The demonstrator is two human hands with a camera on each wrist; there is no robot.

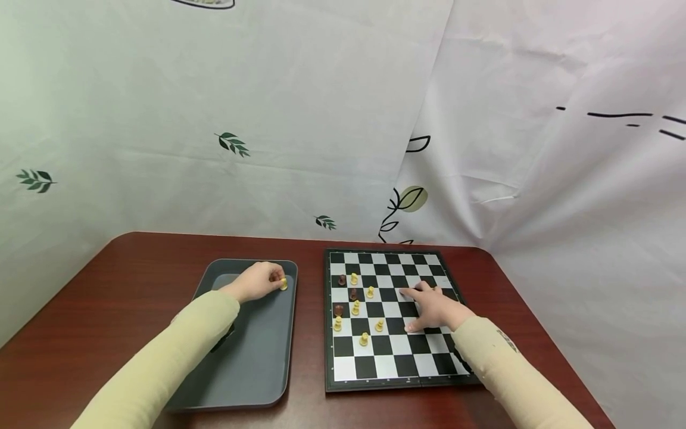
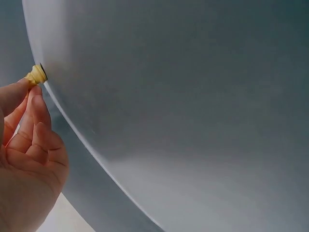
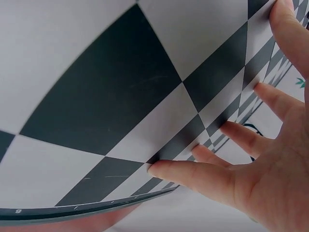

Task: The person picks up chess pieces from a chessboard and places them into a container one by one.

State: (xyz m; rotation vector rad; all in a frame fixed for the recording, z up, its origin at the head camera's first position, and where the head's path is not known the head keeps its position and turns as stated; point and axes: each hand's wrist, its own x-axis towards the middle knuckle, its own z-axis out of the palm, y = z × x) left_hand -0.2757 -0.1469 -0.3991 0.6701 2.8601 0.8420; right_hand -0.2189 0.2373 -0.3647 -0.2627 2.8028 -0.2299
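Thumb and fingertips of my left hand (image 1: 258, 281) pinch a small yellow chess piece (image 2: 36, 75) by its top, over the far right part of the grey tray (image 1: 265, 363). In the left wrist view the piece's dark-edged base points away from the fingers. My right hand (image 1: 436, 308) is spread on the right half of the black-and-white chessboard (image 1: 399, 344), its fingertips touching the squares and holding nothing. On the board's left half stand several yellow chess pieces (image 1: 364, 339) and three dark brown ones, among them a brown chess piece (image 1: 338, 310) near the left edge.
Tray and board lie side by side on a reddish-brown table (image 1: 80, 310), with a strip of tabletop between them. Behind the table hangs a white cloth (image 1: 278, 119) printed with leaves. Part of the tray's left side is hidden beneath my left sleeve (image 1: 177, 345).
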